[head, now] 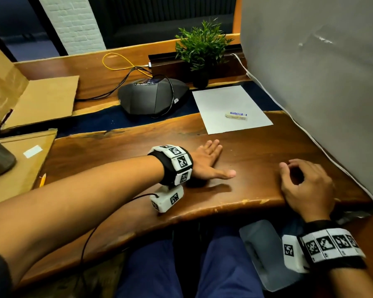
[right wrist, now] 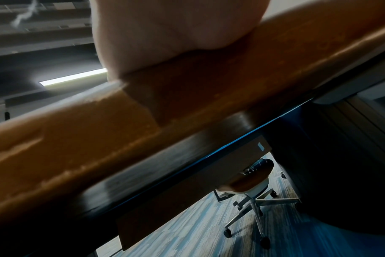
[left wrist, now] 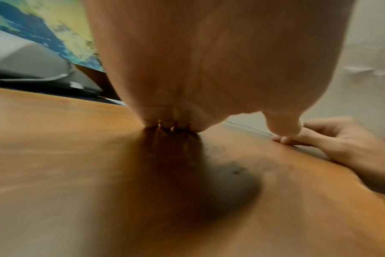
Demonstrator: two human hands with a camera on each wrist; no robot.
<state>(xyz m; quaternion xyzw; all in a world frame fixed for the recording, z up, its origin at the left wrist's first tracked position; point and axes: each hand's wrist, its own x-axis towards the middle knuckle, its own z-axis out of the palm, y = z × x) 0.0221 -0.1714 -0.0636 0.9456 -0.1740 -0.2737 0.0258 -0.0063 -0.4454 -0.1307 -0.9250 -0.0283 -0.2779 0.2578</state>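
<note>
Hands are seen idle from the head camera. The left hand [head: 207, 162] is laid palm down on the dark brown wooden table [head: 116, 151], fingers straight and slightly spread, and nothing is held. The right hand [head: 306, 186] is set near the table's front edge, fingers loosely curled with the tips on the wood, also holding nothing. Beyond both hands, well apart from them, a small white rectangular eraser [head: 236, 116] with a blue printed sleeve is lying on a white sheet of paper [head: 224, 97]. A dark grey conference phone [head: 151, 96] and a green potted plant [head: 202, 48] are placed behind.

From the left wrist, the left hand [left wrist: 209, 60] is shown flat, its fingertips [left wrist: 165, 121] pressed to the table [left wrist: 66, 156]; the right hand [left wrist: 341, 144] is seen beside it with bent fingers.

From the right wrist, only the heel of the right hand [right wrist: 165, 34] on the table edge [right wrist: 143, 130] is shown; its fingers are hidden.

No step is judged to be under way. A forward reach to the eraser is probably called for next, with the paper steadied by the other hand.
</note>
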